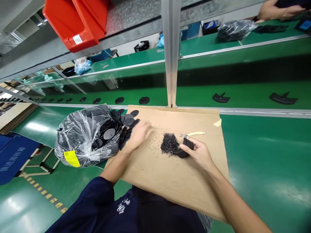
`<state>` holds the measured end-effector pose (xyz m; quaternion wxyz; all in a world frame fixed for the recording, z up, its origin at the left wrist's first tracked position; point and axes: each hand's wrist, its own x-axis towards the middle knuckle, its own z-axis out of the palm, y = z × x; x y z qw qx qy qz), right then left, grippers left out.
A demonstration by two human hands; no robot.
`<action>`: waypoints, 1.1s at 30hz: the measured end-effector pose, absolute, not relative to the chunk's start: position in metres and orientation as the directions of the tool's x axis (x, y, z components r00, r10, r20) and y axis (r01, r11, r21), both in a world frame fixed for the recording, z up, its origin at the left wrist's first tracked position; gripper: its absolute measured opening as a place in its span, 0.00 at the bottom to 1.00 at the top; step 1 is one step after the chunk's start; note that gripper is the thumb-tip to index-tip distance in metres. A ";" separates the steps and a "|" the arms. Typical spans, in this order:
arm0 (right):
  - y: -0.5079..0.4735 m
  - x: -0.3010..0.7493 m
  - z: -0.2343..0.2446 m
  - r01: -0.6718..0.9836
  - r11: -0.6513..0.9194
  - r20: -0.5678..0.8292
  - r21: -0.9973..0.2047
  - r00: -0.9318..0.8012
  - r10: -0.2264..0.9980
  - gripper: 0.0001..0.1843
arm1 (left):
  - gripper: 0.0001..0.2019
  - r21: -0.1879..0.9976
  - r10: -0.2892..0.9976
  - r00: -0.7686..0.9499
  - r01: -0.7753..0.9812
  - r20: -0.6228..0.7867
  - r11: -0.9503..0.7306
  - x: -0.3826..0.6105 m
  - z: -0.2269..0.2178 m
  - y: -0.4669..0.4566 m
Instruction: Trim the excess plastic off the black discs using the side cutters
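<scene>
A clear plastic bag (82, 139) full of black round discs (128, 121) lies at the left edge of a brown cardboard sheet (175, 174). My left hand (138, 134) reaches into the spilled discs at the bag's mouth; it is smeared by motion and its fingers do not show clearly. My right hand (199, 153) is closed on a black plastic piece (184, 149), held beside a small heap of black trimmings (169, 144). A small cutter with a pale handle (193, 134) lies just behind that hand.
A green conveyor belt (243, 94) behind the cardboard carries a row of black discs (144, 100) and curved black parts (283, 98). A metal post (171, 51) rises at the middle. Red bins (77, 22) sit overhead. Another person's hands (277, 11) work at the far right.
</scene>
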<state>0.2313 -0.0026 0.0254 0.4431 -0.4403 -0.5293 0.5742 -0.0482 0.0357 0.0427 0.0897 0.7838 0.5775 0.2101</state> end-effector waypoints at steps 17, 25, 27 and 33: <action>-0.005 0.232 0.018 -0.172 -0.177 -0.142 -0.969 -0.201 0.969 0.31 | 0.13 0.686 0.903 -0.009 0.654 0.430 -0.320 -0.069 0.050 0.032; -0.010 0.223 0.019 -0.203 -0.215 -0.158 -0.955 -0.263 0.952 0.30 | 0.13 0.917 0.937 0.134 0.201 0.322 -0.344 0.011 0.019 0.002; -0.011 0.223 0.018 -0.194 -0.217 -0.160 -0.957 -0.272 0.949 0.29 | 0.16 0.909 0.930 0.184 0.223 0.317 -0.354 0.016 0.015 0.001; -0.013 0.223 0.016 -0.118 -0.187 -0.152 -0.975 -0.252 0.956 0.26 | 0.20 0.821 0.843 0.449 0.333 0.295 -0.464 0.006 0.017 0.000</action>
